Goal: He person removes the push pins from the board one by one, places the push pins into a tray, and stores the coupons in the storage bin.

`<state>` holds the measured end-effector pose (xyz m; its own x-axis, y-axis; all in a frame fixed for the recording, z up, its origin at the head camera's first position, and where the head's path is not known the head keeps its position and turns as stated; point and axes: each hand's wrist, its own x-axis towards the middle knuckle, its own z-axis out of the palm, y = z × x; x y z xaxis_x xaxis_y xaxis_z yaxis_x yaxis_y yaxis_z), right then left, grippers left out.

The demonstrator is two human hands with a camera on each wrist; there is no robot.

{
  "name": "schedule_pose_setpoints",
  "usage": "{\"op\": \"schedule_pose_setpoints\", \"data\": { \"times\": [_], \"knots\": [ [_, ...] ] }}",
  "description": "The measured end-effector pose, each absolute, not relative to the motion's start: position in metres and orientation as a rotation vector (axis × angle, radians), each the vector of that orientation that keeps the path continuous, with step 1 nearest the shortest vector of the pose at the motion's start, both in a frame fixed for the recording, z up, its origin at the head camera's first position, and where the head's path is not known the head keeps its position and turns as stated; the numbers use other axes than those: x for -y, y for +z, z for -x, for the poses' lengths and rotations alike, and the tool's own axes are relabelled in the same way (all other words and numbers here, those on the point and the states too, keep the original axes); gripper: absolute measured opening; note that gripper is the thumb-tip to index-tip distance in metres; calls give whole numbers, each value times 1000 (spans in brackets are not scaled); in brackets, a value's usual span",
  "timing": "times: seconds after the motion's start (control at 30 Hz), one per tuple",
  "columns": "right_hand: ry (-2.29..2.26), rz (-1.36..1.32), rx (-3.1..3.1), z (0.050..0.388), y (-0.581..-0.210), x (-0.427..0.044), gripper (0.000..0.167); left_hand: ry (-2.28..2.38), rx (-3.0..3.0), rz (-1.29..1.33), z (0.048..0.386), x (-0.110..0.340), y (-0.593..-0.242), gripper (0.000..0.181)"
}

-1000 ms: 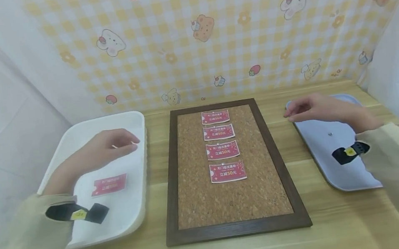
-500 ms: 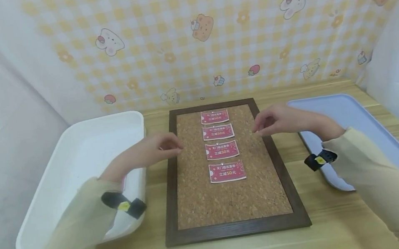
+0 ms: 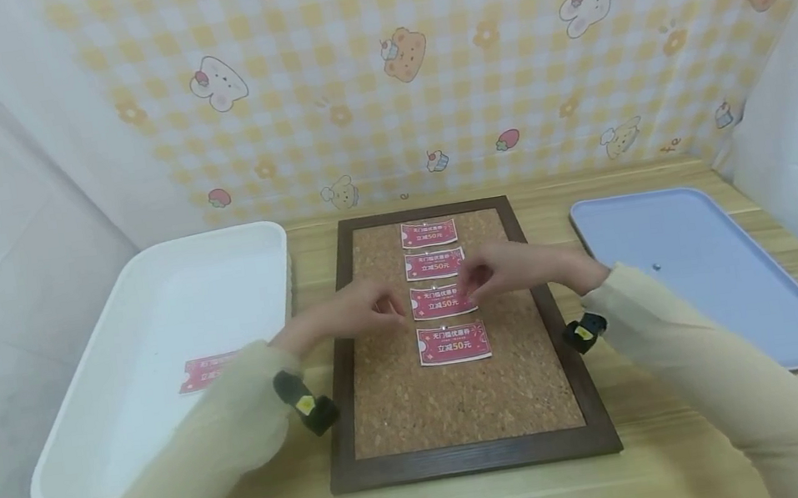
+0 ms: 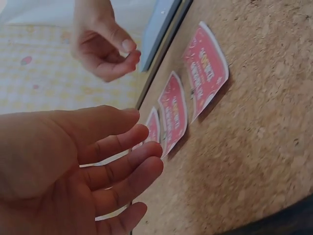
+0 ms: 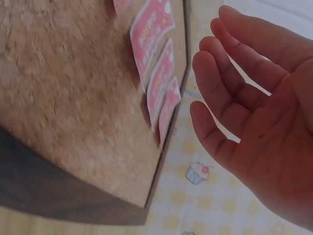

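Red and thin, the lowest coupon (image 3: 455,349) should be light, easily creased, best pinched by a side edge; the left hand's (image 3: 348,313) fingers curve loosely apart, the right hand's (image 3: 510,264) I cannot tell.

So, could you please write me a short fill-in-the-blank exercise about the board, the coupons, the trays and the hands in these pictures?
1. The number of coupons on the cork board is ____.
2. One more coupon lies in a tray coloured ____.
3. The hand nearer the blue tray is the person's ____ one.

Missing words: four; white; right.
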<state>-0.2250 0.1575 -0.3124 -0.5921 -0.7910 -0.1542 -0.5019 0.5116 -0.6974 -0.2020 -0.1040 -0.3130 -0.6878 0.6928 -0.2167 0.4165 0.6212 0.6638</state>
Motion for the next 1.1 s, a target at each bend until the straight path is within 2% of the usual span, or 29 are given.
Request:
{"op": "schedule_pose_setpoints", "data": {
  "times": [0.13, 0.43, 1.1],
  "knots": [
    [-809, 1072, -2283, 226, -319, -143, 11, 815, -2378, -807, 202, 95, -320, 10],
    [-720, 1034, -2230, 227, -334, -120, 12, 848, -2412, -557, 201, 82, -333, 12],
    [-709, 931, -2209, 232, -347, -114, 7, 894, -2481, -463, 195, 71, -349, 19]
  ]
}}
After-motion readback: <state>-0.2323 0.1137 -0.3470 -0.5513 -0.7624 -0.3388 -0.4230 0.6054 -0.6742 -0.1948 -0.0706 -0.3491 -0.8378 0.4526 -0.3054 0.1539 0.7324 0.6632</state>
